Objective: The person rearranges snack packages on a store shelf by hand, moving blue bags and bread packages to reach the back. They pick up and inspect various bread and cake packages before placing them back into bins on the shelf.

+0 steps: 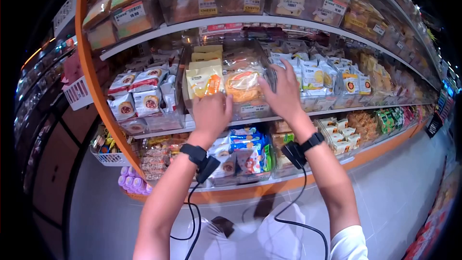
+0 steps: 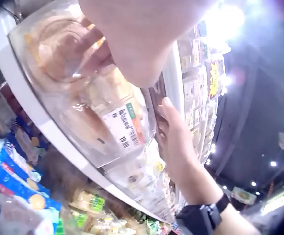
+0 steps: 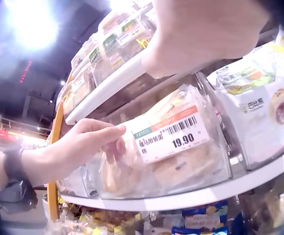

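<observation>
A clear plastic bin [image 3: 220, 166] of wrapped bakery goods stands on the middle shelf, with a 19.90 price label on its front. My left hand [image 1: 211, 114] bends over the bin's front edge at a yellow-and-white packet [image 1: 204, 78]; its fingers show through the clear plastic in both wrist views. I cannot tell whether it grips that packet. Beside it lies a clear-wrapped bread with an orange label [image 1: 243, 84]. At the bin's right side, my right hand [image 1: 285, 91] is raised with thumb and fingers spread, holding nothing.
White packets [image 1: 139, 91] fill the bin to the left, and more white packets [image 1: 315, 77] sit to the right. The upper shelf edge [image 1: 231, 20] crosses above the hands. Blue snack packets [image 1: 248, 144] lie below. An orange post [image 1: 91, 67] bounds the shelf's left end.
</observation>
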The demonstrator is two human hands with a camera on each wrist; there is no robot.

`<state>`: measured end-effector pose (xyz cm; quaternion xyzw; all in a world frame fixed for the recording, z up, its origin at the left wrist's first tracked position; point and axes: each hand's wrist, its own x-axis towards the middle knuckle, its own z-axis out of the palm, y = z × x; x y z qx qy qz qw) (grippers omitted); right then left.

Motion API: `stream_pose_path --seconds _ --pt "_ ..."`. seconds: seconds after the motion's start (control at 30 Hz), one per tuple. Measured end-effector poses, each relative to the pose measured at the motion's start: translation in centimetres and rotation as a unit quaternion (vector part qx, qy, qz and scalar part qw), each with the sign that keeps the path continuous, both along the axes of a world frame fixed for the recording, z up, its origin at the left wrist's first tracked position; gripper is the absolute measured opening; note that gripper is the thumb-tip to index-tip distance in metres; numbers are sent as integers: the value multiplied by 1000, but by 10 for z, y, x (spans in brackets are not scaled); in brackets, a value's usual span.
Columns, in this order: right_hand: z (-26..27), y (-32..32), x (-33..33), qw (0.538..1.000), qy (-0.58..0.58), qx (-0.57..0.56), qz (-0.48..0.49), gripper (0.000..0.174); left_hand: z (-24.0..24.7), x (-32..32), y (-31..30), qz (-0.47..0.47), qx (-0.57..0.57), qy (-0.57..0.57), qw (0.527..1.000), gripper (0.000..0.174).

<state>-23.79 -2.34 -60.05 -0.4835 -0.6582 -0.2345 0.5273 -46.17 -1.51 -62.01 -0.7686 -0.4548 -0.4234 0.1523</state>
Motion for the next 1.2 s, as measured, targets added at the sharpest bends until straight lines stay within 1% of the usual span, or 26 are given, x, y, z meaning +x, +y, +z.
stream_pose_path --seconds 0.07,0.1,0.13,0.17,0.2,0.23,0.27,0.3,0.37,0.4,0.5,0.6,0.7,0.77,0.8,0.9,1.0,1.1,1.13,1.2 --pt "-6 21 -5 1000 -26 -7 13 63 12 6 0 37 -95 -34 994 44" --pt "-9 22 -7 1000 -27 -8 8 64 17 8 2 57 -140 -49 987 48" --pt "-13 23 -10 1000 -28 -10 5 66 17 4 8 62 -138 -36 988 55" --pt "-15 23 -12 1000 -29 -11 3 67 16 1 11 51 -148 -37 987 56" --pt "-15 22 -12 999 -40 -17 -30 66 17 -1 13 40 -158 -37 986 58" --pt "-15 23 -11 999 -38 -15 -16 65 21 -4 12 28 -167 -38 985 60" --pt "-16 25 -10 999 -36 -17 -3 64 30 -9 12 -19 -263 -56 963 52" --pt "-17 24 -9 999 -34 -17 10 63 25 -12 17 -76 -285 -119 948 46" --pt "-18 26 -6 999 -41 -26 5 59 18 -17 30 -186 -314 -245 898 38" --pt "-17 26 -6 999 -43 -28 4 58 20 -19 34 -219 -337 -288 869 29" --pt "-16 25 -6 998 -60 -21 -8 55 17 -27 46 -256 -319 -239 881 23" --pt "-16 24 -8 999 -34 22 11 53 15 -24 46 -282 -320 -312 849 20" --pt "-16 17 -7 995 -98 6 -29 53 16 -24 48 -251 -308 -297 868 22" --pt "-21 18 -4 991 -131 -1 -31 52 17 -19 40 -137 -271 -237 923 22" --pt "-21 17 -3 989 -147 -5 -33 51 19 -16 36 -79 -250 -204 943 23" --pt "-21 13 -2 991 -118 -60 -17 47 16 -14 41 -63 -252 -205 944 22" --pt "-16 8 0 988 -107 -106 18 49 15 -12 30 -49 -205 -168 963 21" --pt "-15 11 2 987 -106 -124 17 55 13 -7 19 -25 -162 -157 974 22" --pt "-16 11 1 987 -107 -122 18 57 15 -6 14 -8 -186 -125 975 26" --pt "-18 11 2 986 -109 -122 16 62 14 2 2 -17 -124 -161 979 32"
